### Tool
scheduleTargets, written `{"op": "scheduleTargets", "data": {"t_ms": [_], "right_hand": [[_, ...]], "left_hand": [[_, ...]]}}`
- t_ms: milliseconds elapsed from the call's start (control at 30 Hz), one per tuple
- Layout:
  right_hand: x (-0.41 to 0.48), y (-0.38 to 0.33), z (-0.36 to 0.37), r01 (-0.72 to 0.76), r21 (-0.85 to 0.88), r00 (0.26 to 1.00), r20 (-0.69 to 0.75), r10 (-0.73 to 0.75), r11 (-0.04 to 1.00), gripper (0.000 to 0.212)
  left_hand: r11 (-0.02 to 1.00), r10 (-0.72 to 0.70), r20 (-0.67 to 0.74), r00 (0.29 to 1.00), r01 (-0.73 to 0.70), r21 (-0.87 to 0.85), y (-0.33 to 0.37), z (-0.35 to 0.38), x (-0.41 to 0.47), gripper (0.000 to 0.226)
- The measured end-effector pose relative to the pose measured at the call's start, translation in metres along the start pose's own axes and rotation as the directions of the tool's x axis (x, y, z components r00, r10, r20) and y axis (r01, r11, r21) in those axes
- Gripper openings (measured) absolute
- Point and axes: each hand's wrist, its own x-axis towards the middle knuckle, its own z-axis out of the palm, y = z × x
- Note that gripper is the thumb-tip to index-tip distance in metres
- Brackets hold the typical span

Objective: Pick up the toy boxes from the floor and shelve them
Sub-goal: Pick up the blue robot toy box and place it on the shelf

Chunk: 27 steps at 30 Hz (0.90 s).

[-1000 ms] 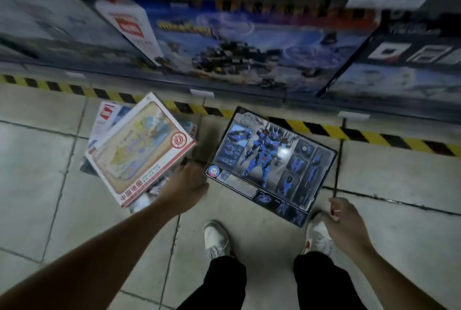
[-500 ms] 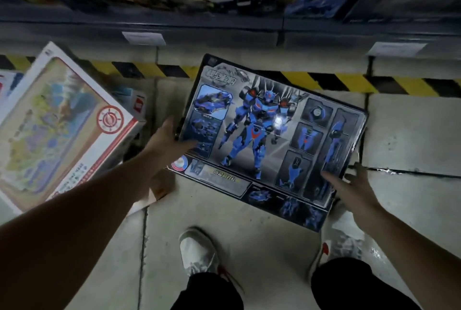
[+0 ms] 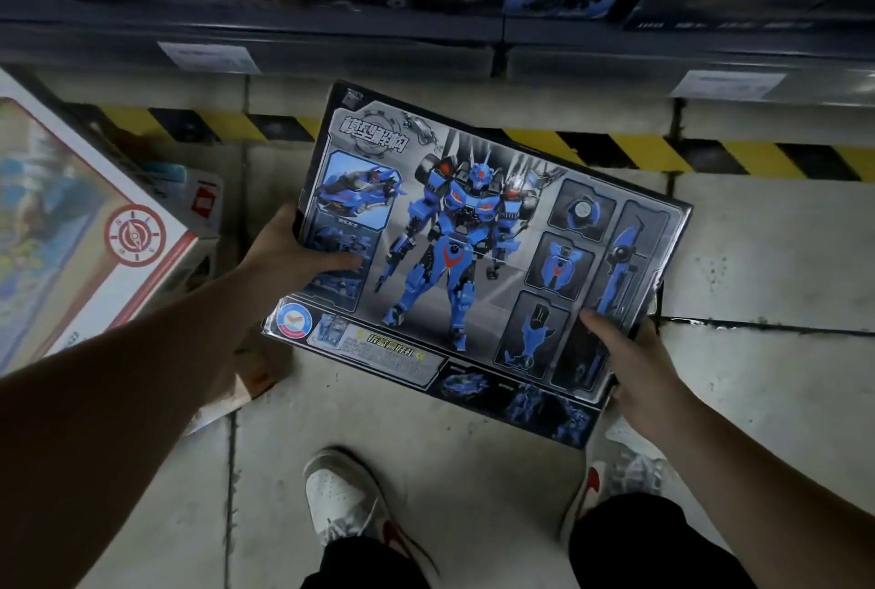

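Item: robot toy box. Left hand and right hand are gripping opposite edges, thumbs on top, steadying this wide, flat panel for shelving.

Tiled floor, yellow-black tape along shelf, toy boxes piled at left

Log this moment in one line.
robot toy box: gripped | left hand: left edge | right hand: lower right corner
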Motion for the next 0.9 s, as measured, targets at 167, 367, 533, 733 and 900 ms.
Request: {"op": "scheduleTargets", "data": {"t_ms": [167,367,533,733,900], "right_hand": [[-0.032,-0.026,-0.004,0.065,0.002,0.998,0.001,-0.065,0.998,0.062],[-0.097,-0.06,-0.021,0.115,-0.055,0.993,-0.01,-0.115,0.992,0.068],[-0.168,-0.096,-0.039,0.185,-0.069,0.983,0.02,-0.184,0.98,0.06],[-0.249,-0.144,-0.056,0.252,-0.116,0.967,0.046,-0.249,0.961,0.089],[-0.308,-0.181,-0.069,0.315,-0.11,0.949,0.058,-0.31,0.943,0.072]], "left_hand": [[0.999,0.03,-0.011,0.999,-0.031,-0.014,0.02,-0.025,-0.028,0.067],[0.995,0.062,-0.031,0.998,-0.064,-0.08,0.041,-0.055,-0.098,0.069],[0.985,0.079,-0.056,0.995,-0.087,-0.148,0.066,-0.087,-0.164,0.072],[0.978,0.083,-0.092,0.992,-0.099,-0.181,0.099,-0.132,-0.234,0.054],[0.974,0.126,-0.118,0.985,-0.145,-0.172,0.128,-0.168,-0.286,0.054]]}}
